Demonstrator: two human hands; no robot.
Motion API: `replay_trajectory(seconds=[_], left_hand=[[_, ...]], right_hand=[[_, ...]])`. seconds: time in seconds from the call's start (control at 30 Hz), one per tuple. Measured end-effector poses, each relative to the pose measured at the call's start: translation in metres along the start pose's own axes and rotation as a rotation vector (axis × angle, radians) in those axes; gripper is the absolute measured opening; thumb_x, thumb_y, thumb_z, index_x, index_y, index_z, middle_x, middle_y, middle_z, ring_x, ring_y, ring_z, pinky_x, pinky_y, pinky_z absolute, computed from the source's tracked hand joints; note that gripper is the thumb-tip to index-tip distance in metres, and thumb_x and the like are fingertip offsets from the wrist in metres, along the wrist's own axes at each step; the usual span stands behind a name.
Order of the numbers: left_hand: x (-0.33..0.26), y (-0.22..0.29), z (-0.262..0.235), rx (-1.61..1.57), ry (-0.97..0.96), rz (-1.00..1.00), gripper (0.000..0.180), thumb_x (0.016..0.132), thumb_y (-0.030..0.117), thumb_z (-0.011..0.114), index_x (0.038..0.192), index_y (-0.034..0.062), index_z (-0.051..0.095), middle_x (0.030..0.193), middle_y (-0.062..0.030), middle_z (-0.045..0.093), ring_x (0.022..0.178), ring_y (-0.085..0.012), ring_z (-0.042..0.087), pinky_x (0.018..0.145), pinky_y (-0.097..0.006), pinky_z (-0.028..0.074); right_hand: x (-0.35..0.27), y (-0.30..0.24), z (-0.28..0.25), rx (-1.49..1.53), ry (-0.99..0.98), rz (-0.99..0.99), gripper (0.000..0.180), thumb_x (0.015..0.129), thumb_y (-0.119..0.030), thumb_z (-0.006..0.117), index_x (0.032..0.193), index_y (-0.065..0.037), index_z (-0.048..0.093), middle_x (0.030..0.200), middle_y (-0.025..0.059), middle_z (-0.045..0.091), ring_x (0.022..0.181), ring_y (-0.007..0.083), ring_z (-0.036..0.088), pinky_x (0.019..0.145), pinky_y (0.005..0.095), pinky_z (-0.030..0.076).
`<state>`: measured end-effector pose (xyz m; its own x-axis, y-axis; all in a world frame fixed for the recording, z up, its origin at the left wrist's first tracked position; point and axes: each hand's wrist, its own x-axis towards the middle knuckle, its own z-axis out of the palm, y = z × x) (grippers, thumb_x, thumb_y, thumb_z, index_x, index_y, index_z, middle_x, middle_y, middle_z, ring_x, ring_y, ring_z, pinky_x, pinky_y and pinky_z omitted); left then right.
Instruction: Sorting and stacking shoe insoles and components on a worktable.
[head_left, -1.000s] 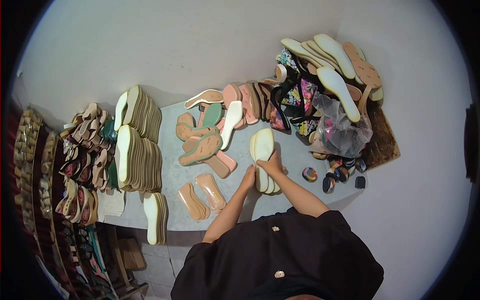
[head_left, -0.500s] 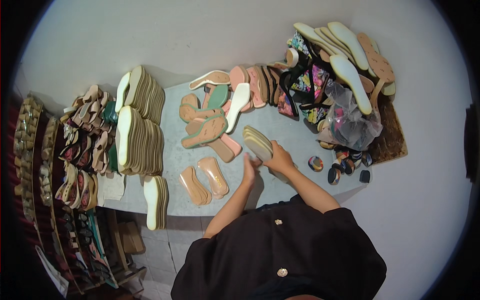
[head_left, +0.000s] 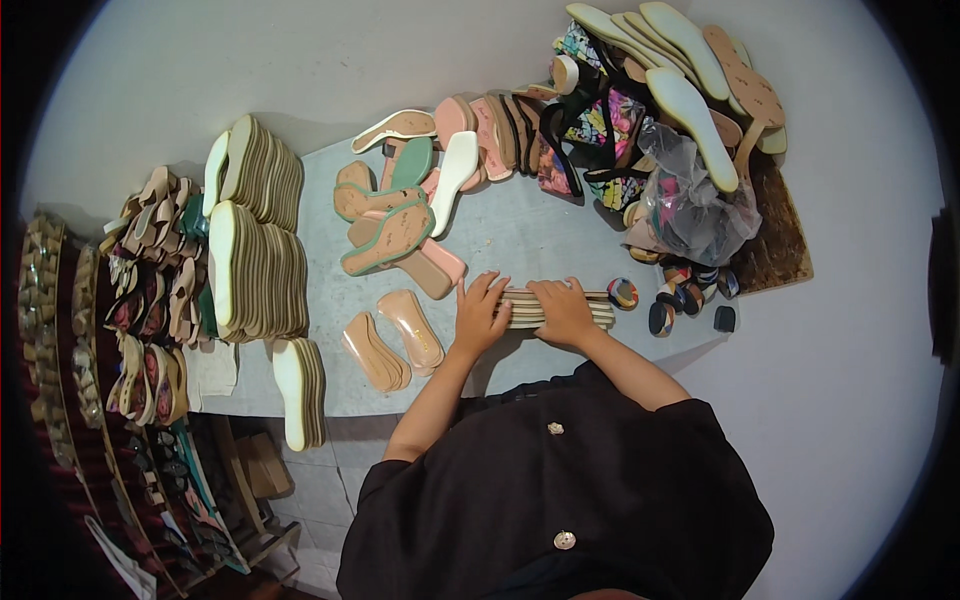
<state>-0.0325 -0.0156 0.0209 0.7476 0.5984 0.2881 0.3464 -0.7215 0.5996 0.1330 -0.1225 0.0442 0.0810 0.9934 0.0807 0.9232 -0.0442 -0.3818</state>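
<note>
insole stack half under hands

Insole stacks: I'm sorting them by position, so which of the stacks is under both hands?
The small stack of insoles lying flat at the mat's near edge, pressed by the left hand and right hand; the others stand on edge at left.

A single head-worn fisheye camera looks almost straight down from above the person, so the black-shirted torso fills the lower centre and both forearms enter from the lower edge toward the grey work table. The view stands well above the table, wide enough to take in the whole tabletop, the pale floor around it and a rack of sandals at the left. Straight edges bow toward the dark circular rim; no second view is supplied.
</note>
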Motion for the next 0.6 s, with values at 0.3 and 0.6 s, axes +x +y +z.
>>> replay_trajectory(seconds=[0.3,0.6], left_hand=[[0.014,-0.015,0.019,-0.569,0.248,-0.395,0.034,0.085,0.021,0.061,0.109,-0.0019,0.053,0.087,-0.0082,0.06,0.078,-0.0137,0.057,0.07,-0.027,0.046],[0.008,-0.024,0.028,-0.773,0.245,-0.452,0.029,0.095,0.023,0.042,0.087,-0.0008,0.057,0.076,-0.0061,0.057,0.072,-0.0139,0.052,0.069,-0.027,0.042]], right_hand=[[-0.004,0.01,-0.012,0.103,-0.015,0.061,0.076,0.059,-0.026,0.072,0.127,-0.01,0.041,0.117,0.0106,0.052,0.108,0.026,0.05,0.092,0.0447,0.034],[-0.049,0.048,-0.018,0.085,0.056,0.164,0.061,0.058,-0.017,0.07,0.115,-0.008,0.05,0.108,0.0108,0.053,0.107,0.0282,0.048,0.092,0.0418,0.035]])
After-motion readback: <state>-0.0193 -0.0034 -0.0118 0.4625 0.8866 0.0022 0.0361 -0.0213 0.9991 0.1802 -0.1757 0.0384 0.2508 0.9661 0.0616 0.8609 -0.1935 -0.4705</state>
